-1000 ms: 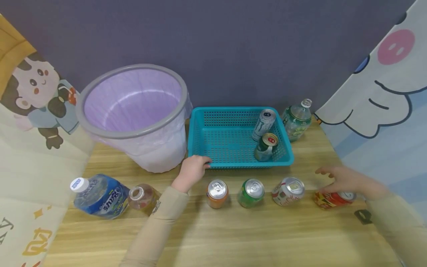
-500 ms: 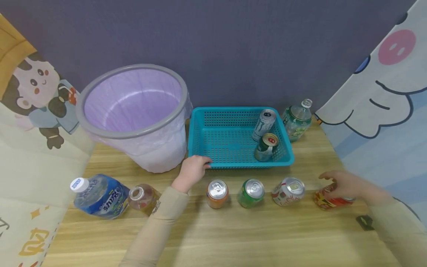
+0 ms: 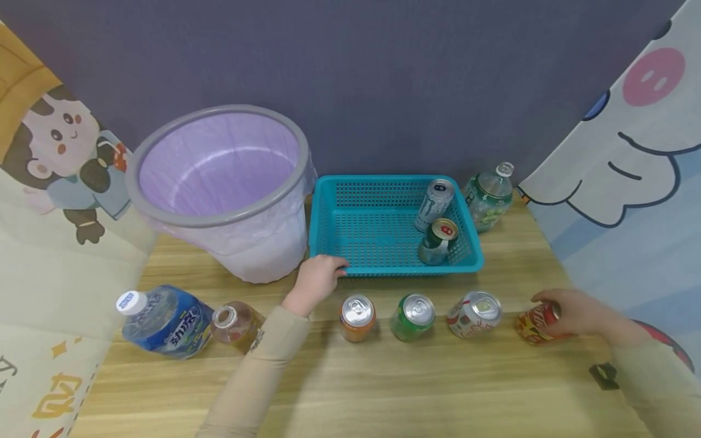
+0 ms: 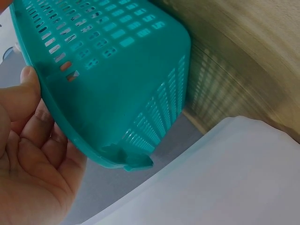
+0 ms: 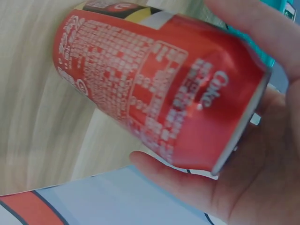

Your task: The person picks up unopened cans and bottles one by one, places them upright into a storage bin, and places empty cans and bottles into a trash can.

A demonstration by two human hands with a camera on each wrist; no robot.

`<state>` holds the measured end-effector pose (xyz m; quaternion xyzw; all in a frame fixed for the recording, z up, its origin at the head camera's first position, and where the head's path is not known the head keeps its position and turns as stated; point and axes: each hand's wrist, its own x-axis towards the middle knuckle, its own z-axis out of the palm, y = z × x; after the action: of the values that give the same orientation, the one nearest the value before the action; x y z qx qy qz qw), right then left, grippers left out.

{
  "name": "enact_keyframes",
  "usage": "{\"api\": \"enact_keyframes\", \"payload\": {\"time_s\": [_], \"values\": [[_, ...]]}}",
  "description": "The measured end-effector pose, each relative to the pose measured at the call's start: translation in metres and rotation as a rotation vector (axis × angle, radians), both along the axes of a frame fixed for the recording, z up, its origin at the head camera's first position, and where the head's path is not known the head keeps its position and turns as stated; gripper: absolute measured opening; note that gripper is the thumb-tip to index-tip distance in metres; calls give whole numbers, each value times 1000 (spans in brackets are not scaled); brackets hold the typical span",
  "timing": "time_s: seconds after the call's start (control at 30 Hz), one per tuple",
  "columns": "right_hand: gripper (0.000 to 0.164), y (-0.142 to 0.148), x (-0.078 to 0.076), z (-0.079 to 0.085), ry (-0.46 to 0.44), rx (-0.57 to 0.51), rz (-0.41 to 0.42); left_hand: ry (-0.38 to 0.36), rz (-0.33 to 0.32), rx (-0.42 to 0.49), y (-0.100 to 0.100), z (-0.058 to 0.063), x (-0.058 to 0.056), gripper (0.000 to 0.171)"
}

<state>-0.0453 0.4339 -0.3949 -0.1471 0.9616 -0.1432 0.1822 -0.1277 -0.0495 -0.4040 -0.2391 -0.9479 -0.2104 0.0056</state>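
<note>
My left hand point(image 3: 317, 278) holds the near-left rim of a turquoise plastic basket point(image 3: 395, 270). In the left wrist view the thumb lies along the basket's point(image 4: 108, 93) rim, with the fingers curled behind it. My right hand point(image 3: 572, 313) is around the top of a red cola can point(image 3: 531, 328) at the right end of a row. The right wrist view has the can point(image 5: 159, 84) tilted, with thumb and fingers on opposite sides and its lid towards the palm. Inside the basket are a silver can point(image 3: 434, 205) and a dark green can point(image 3: 437, 243).
An orange can point(image 3: 356, 328), a green can point(image 3: 405, 328) and a white cola can point(image 3: 465, 319) line the table point(image 3: 416, 383). A lilac-lined bin point(image 3: 263, 243) stands left; a green bottle point(image 3: 487, 201) back right. Blue-labelled bottle point(image 3: 170, 322) and small amber bottle point(image 3: 235, 325) are front left.
My right hand has moved slightly right and down, closing round the red cola can and covering its lid. The left hand stays on the basket rim.
</note>
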Motion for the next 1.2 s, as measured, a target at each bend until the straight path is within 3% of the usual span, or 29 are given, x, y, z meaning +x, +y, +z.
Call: {"api": "enact_keyframes", "payload": {"time_s": [0.4, 0.63, 1.2], "values": [[60, -1, 4, -2, -38, -58, -55, 9, -5, 19, 0, 0, 0, 15], [69, -3, 3, -1, -108, -73, -104, 16, -9, 19, 0, -1, 0, 15], [64, -1, 4, -3, -34, -38, -40, 10, -3, 10, 0, -2, 0, 16]]}}
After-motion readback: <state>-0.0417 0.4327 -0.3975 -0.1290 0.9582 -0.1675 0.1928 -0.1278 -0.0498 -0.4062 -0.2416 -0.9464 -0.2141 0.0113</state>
